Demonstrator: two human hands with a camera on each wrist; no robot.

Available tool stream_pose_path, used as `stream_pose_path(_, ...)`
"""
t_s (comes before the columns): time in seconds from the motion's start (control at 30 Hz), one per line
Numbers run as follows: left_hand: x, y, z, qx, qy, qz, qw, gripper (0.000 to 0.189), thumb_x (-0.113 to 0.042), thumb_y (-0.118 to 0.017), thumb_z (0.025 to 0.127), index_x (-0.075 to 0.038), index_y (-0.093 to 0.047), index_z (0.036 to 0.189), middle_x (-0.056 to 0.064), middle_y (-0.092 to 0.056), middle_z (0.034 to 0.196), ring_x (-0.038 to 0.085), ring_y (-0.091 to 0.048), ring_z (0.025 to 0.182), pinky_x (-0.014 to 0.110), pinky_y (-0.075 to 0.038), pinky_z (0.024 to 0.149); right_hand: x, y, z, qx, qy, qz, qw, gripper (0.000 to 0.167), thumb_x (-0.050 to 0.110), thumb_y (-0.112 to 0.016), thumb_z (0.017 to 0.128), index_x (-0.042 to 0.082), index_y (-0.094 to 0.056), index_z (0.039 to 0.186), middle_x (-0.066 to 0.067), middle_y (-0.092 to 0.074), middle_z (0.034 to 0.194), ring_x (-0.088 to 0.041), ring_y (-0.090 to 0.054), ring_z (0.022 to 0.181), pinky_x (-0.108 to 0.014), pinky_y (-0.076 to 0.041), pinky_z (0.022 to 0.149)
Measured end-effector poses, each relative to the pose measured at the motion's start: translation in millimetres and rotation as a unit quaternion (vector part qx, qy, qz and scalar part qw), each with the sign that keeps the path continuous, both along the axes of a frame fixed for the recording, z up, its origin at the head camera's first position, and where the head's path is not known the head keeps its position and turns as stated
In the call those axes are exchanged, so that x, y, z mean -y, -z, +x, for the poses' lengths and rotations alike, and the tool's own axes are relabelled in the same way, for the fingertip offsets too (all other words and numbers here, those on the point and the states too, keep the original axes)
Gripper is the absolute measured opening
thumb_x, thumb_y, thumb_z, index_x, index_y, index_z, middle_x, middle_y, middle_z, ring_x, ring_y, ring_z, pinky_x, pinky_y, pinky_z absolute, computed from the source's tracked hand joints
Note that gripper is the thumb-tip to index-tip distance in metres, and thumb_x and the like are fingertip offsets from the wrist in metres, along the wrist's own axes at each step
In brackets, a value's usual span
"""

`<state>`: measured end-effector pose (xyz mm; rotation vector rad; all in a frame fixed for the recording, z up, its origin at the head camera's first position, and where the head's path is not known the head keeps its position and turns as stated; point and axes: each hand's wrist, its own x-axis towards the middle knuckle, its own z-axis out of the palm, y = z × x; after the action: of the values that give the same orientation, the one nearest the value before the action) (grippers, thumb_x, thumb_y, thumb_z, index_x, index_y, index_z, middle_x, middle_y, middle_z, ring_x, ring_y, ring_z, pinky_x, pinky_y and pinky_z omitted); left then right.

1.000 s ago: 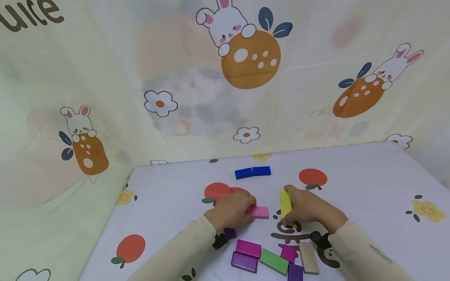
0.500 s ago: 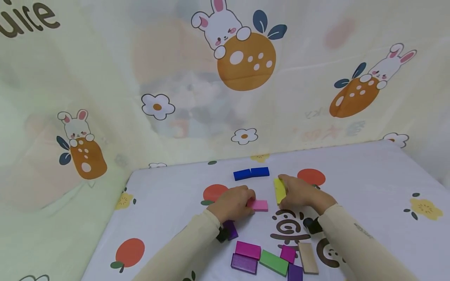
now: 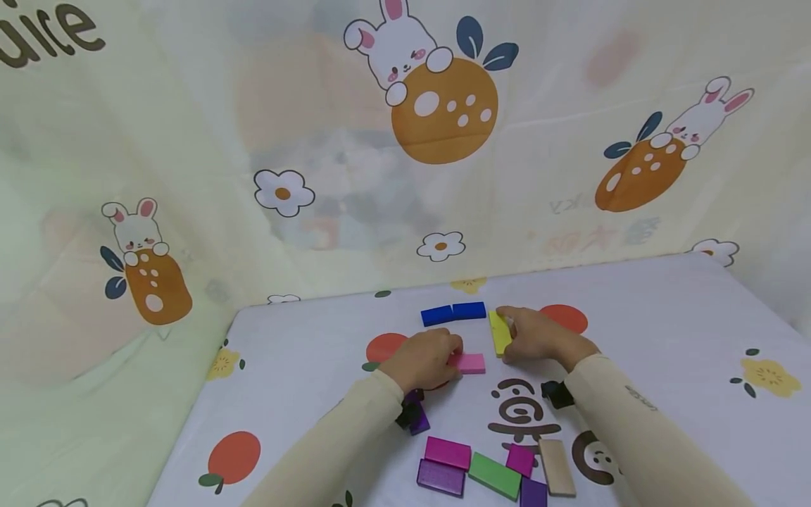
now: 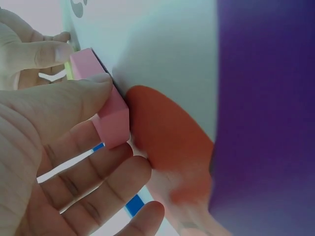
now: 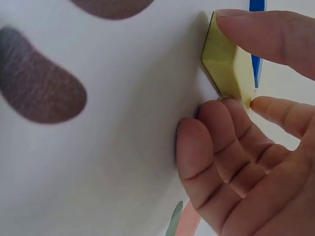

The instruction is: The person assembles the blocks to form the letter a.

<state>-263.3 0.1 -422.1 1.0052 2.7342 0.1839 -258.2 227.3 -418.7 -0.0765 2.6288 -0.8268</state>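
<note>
My left hand (image 3: 426,359) pinches a pink block (image 3: 472,363) between thumb and fingers, low over the white cloth. In the left wrist view the thumb lies along the top face of the pink block (image 4: 110,110). To its right, my right hand (image 3: 538,334) holds a yellow block (image 3: 499,333) by its two ends, thumb at one and fingers at the other. The right wrist view shows the yellow block (image 5: 226,59) close to the cloth. Just behind stand two blue blocks (image 3: 453,313) end to end, the right one near the yellow block's far end.
Nearer the front lie a magenta block (image 3: 448,451), a purple block (image 3: 441,477), a green block (image 3: 495,475), a small magenta block (image 3: 520,460) and a tan block (image 3: 557,467). Another purple block (image 3: 419,415) lies beneath my left wrist. A printed curtain (image 3: 355,211) hangs behind the table.
My right hand has carried the yellow block away from me and slightly left, up to the blue blocks. My left hand has shifted slightly forward with the pink block.
</note>
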Motion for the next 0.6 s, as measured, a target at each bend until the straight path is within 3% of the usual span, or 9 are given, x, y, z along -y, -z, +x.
stream_pose_path(0.4, -9.1, -0.9, 0.5, -0.011, -0.007, -0.01, 0.9999, 0.033, -0.035, -0.081, 0.092, -0.016, -0.074, 0.118, -0.003, -0.067, 0.094, 0.01, -0.057, 0.084, 0.023, -0.05, 0.077, 1, 2.6, -6.7, -0.021, 0.001, 0.009, 0.9997, 0.08, 0.007, -0.078, 0.084, 0.001, -0.043, 0.156, -0.029, -0.055, 0.138, -0.039, -0.056, 0.118, -0.059, -0.049, 0.104)
stream_pose_path(0.6, -13.5, 0.0, -1.4, -0.013, -0.016, -0.013, 0.9997, 0.037, -0.036, -0.082, 0.091, -0.017, -0.073, 0.121, -0.002, -0.069, 0.098, 0.011, -0.06, 0.088, 0.024, -0.052, 0.078, 4, 4.3, -7.7, -0.025, 0.01, 0.006, 0.9996, 0.078, 0.006, -0.078, 0.085, 0.0, -0.045, 0.155, -0.03, -0.052, 0.142, -0.041, -0.054, 0.123, -0.06, -0.047, 0.106)
